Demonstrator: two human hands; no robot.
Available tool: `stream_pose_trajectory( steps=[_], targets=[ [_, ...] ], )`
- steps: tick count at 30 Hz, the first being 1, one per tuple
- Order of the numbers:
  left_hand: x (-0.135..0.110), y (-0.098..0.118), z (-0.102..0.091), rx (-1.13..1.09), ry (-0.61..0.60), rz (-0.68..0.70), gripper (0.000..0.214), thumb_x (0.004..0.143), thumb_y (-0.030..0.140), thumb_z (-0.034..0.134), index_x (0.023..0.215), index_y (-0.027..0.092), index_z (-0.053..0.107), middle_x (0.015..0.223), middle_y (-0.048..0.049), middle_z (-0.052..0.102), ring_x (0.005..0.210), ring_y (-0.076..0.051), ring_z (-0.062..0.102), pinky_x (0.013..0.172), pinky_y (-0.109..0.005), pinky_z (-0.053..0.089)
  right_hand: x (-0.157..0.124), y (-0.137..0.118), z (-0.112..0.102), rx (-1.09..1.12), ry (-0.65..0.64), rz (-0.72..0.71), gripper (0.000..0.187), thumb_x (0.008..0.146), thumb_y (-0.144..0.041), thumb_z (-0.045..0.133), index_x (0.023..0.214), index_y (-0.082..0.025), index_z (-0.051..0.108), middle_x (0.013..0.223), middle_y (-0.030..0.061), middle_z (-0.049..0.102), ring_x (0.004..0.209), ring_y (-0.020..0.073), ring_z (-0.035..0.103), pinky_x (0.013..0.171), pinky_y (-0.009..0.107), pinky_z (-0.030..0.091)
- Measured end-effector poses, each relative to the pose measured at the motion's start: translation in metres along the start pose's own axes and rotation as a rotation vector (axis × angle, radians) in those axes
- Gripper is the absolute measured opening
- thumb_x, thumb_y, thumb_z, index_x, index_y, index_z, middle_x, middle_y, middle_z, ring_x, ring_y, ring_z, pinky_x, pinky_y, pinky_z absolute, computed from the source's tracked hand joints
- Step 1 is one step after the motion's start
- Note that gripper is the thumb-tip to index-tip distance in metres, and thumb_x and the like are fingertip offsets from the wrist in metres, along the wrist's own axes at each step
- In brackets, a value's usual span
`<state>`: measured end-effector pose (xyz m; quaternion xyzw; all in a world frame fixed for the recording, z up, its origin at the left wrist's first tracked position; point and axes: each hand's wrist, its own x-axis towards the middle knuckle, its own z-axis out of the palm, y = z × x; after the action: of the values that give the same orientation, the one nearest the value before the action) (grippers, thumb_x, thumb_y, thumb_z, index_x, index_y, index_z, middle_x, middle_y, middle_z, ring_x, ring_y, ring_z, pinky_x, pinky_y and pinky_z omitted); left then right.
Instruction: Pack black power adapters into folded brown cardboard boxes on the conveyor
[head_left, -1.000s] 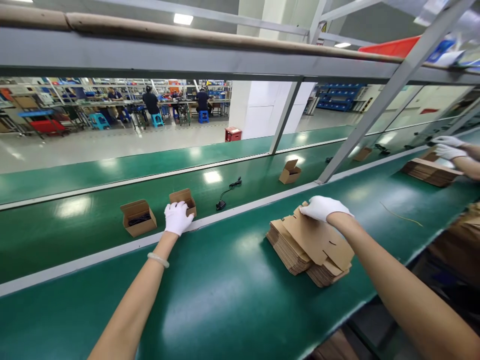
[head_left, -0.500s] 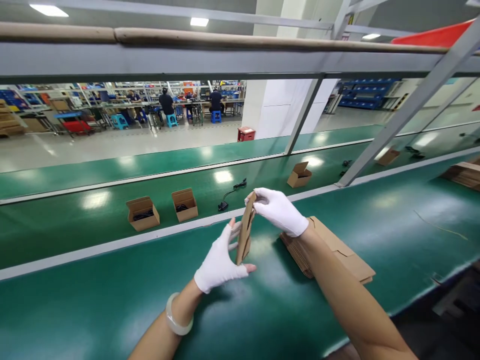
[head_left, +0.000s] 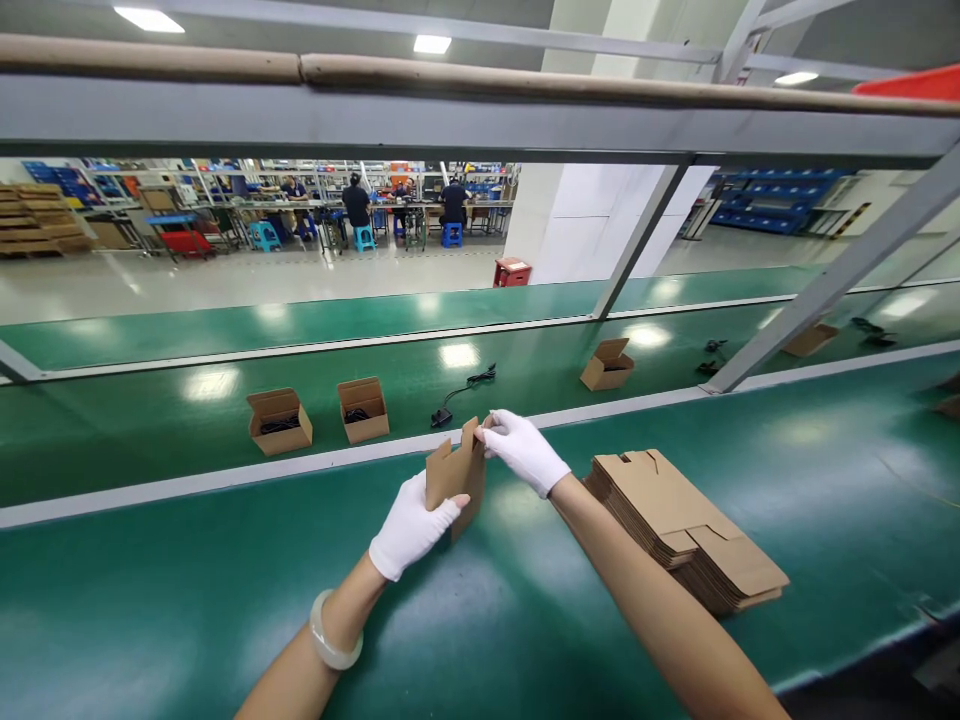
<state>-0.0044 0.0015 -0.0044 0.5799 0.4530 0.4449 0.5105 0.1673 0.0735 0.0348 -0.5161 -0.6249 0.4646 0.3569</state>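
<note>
A brown cardboard box, partly unfolded with flaps upright, is held above the green work surface between my two white-gloved hands. My left hand grips its lower left side, the thumb lying across the near face. At the upper right edge, my right hand pinches a flap. A stack of flattened cardboard boxes lies to the right, beside my right forearm. The box's far side and some of my left fingers are hidden.
Beyond a pale rail, a green belt carries open boxes with dark contents, plus a black adapter with cable. A slanted metal post rises at right. Overhead runs a metal beam. Several people sit at distant benches.
The cardboard, a thin folded piece before, is now spread wider into a box shape. My left hand has closed on its side. My right hand has moved slightly down, uncovering more of the stack.
</note>
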Motion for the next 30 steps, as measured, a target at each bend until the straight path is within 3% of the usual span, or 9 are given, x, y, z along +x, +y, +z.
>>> stream_pose_trajectory(
  steps=[4, 9, 14, 16, 18, 22, 25, 27, 30],
  targets=[
    [0.0, -0.008, -0.01, -0.167, -0.035, 0.032, 0.074, 0.066, 0.048, 0.071, 0.127, 0.016, 0.044, 0.127, -0.0114, 0.056, 0.116, -0.029, 0.052, 0.1, -0.042, 0.042, -0.01, -0.005, 0.012, -0.006, -0.051, 0.041, 0.012, 0.077, -0.032, 0.046, 0.077, -0.02, 0.048, 0.073, 0.0021, 0.061, 0.068, 0.0164, 0.059, 0.061, 0.03, 0.05],
    [-0.009, -0.014, -0.027, -0.303, -0.046, -0.021, 0.082, 0.06, 0.044, 0.077, 0.127, 0.016, 0.039, 0.126, -0.0144, 0.054, 0.114, -0.03, 0.053, 0.096, -0.042, 0.044, -0.023, -0.016, 0.014, -0.081, -0.325, -0.026, 0.033, 0.081, -0.033, 0.044, 0.107, -0.018, 0.057, 0.105, 0.0082, 0.065, 0.092, 0.0222, 0.062, 0.076, 0.037, 0.051],
    [-0.022, -0.013, -0.033, -0.293, 0.037, -0.037, 0.075, 0.066, 0.047, 0.072, 0.126, 0.016, 0.04, 0.124, -0.0133, 0.055, 0.113, -0.028, 0.053, 0.095, -0.042, 0.045, -0.029, -0.021, 0.024, -0.519, 0.063, -0.433, 0.036, 0.083, -0.022, 0.037, 0.114, -0.018, 0.055, 0.115, 0.0122, 0.06, 0.108, 0.0252, 0.054, 0.09, 0.043, 0.044],
    [-0.025, -0.012, -0.033, -0.266, 0.058, -0.037, 0.073, 0.068, 0.046, 0.071, 0.126, 0.016, 0.039, 0.124, -0.0133, 0.055, 0.111, -0.028, 0.054, 0.094, -0.042, 0.045, -0.035, -0.03, 0.031, -0.802, 0.113, -0.671, 0.027, 0.083, -0.022, 0.041, 0.102, -0.017, 0.059, 0.107, 0.0131, 0.061, 0.103, 0.0273, 0.054, 0.089, 0.045, 0.041],
    [-0.027, -0.01, -0.034, -0.225, 0.076, -0.02, 0.072, 0.069, 0.045, 0.07, 0.126, 0.016, 0.039, 0.126, -0.0133, 0.054, 0.111, -0.028, 0.054, 0.094, -0.041, 0.045, -0.039, -0.038, 0.037, -1.039, 0.018, -0.806, 0.018, 0.084, -0.025, 0.045, 0.087, -0.016, 0.06, 0.092, 0.012, 0.063, 0.089, 0.026, 0.057, 0.088, 0.045, 0.038],
    [-0.035, -0.007, -0.032, -0.133, 0.141, 0.017, 0.079, 0.071, 0.04, 0.068, 0.135, 0.017, 0.027, 0.13, -0.0147, 0.05, 0.112, -0.027, 0.055, 0.094, -0.04, 0.046, -0.038, -0.039, 0.052, -1.141, -0.203, -0.851, 0.022, 0.086, -0.031, 0.046, 0.072, -0.017, 0.056, 0.067, 0.0048, 0.058, 0.065, 0.0184, 0.053, 0.086, 0.039, 0.036],
    [-0.041, -0.004, -0.033, -0.053, 0.089, 0.034, 0.088, 0.073, 0.035, 0.065, 0.143, 0.021, 0.013, 0.135, -0.0134, 0.046, 0.114, -0.026, 0.054, 0.096, -0.039, 0.044, -0.036, -0.026, 0.061, -1.071, -0.323, -0.819, 0.027, 0.088, -0.032, 0.043, 0.068, -0.018, 0.057, 0.057, 0.0019, 0.054, 0.057, 0.0165, 0.049, 0.068, 0.032, 0.038],
    [-0.045, 0.0, -0.037, 0.05, 0.008, 0.052, 0.078, 0.072, 0.033, 0.065, 0.139, 0.023, 0.026, 0.131, -0.0104, 0.049, 0.113, -0.026, 0.053, 0.096, -0.038, 0.043, -0.038, -0.018, 0.065, -1.025, -0.327, -0.799, 0.03, 0.088, -0.033, 0.042, 0.068, -0.018, 0.058, 0.057, 0.003, 0.055, 0.056, 0.017, 0.049, 0.059, 0.03, 0.036],
    [-0.048, 0.003, -0.045, 0.222, -0.041, 0.09, 0.042, 0.07, 0.034, 0.065, 0.108, 0.02, 0.053, 0.107, -0.0058, 0.059, 0.097, -0.023, 0.057, 0.086, -0.035, 0.046, -0.041, -0.011, 0.062, -0.885, -0.315, -0.841, 0.029, 0.087, -0.03, 0.04, 0.071, -0.019, 0.061, 0.06, 0.0043, 0.058, 0.058, 0.0178, 0.051, 0.061, 0.032, 0.039]
  ],
)
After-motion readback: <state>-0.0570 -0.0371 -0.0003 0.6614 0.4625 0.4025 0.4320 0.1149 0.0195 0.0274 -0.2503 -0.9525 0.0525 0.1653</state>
